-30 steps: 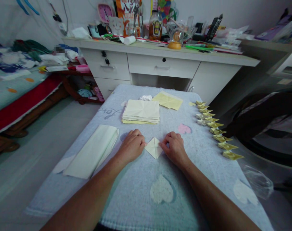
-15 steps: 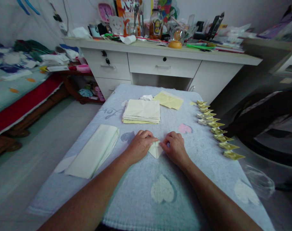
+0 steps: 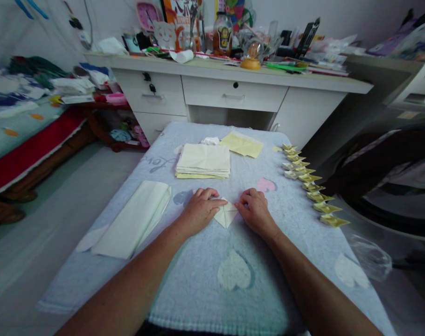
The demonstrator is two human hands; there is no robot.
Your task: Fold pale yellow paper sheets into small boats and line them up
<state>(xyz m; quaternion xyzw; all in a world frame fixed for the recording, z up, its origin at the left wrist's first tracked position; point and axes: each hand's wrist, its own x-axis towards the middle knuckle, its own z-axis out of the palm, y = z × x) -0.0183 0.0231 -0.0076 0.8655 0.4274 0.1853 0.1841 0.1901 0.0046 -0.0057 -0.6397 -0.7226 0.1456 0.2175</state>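
Note:
A small cream sheet of folded paper (image 3: 226, 216) lies flat on the cloth-covered table, creased down its middle, one point toward me. My left hand (image 3: 201, 210) grips its left and upper side, thumb stretched over the top edge. At the right corner my right hand (image 3: 253, 208) has its fingers curled, thumb and forefinger pinching the paper's edge. Its exact fingertip contact is partly hidden. Behind my hands is a stack of cream and yellow paper sheets (image 3: 203, 159). Along the right edge stands a row of several folded yellow paper boats (image 3: 313, 186).
A thick folded pile of pale paper (image 3: 135, 219) lies left of my left arm. A yellow creased sheet (image 3: 243, 144) and a crumpled white tissue (image 3: 210, 140) are behind the stack. Beyond the table stands a cluttered white desk (image 3: 233, 91); a clear plastic bag (image 3: 369, 256) hangs at right.
My right thumb and fingers have shifted slightly outward to the paper's right corner, showing more of it. My left hand stays on the paper. The whole view has shifted a little.

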